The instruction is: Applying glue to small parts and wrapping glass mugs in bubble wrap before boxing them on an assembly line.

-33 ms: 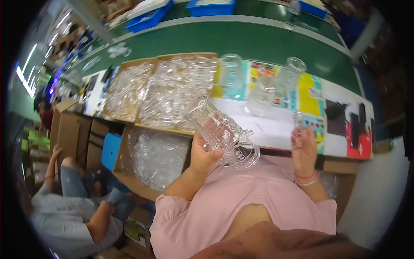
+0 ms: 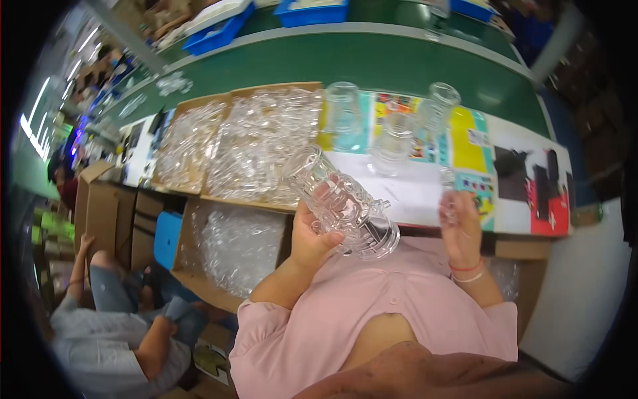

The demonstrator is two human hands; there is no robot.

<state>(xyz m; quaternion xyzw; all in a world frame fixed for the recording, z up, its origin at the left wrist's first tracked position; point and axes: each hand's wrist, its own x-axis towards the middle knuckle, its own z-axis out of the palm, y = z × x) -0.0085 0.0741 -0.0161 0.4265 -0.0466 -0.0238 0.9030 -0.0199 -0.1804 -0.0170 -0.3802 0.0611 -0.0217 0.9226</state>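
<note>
My left hand [image 2: 316, 233] is wrapped round a tilted clear glass vessel [image 2: 345, 213] with a wide round base and a small stub on its side. Its open wide end points up and to the left. Over the table's front edge, my right hand [image 2: 462, 223] pinches a small clear glass tube [image 2: 447, 183] upright, its lower part hidden by the fingers. Beyond my hands stand more clear glass vessels: one on the left [image 2: 343, 116], one in the middle [image 2: 392, 143] and one on the right [image 2: 438, 110].
Two shallow cardboard trays [image 2: 205, 195] of small clear glass pieces lie left of the vessels. Below them is an open carton [image 2: 189, 263] with clear plastic wrap. Blue bins [image 2: 312, 16] line the far side of the green table [image 2: 279, 61]. A person [image 2: 119, 332] sits at lower left.
The whole view has shifted slightly, so the table things sit a little farther left. Both hands keep their holds; my right hand has moved slightly left with the small tube.
</note>
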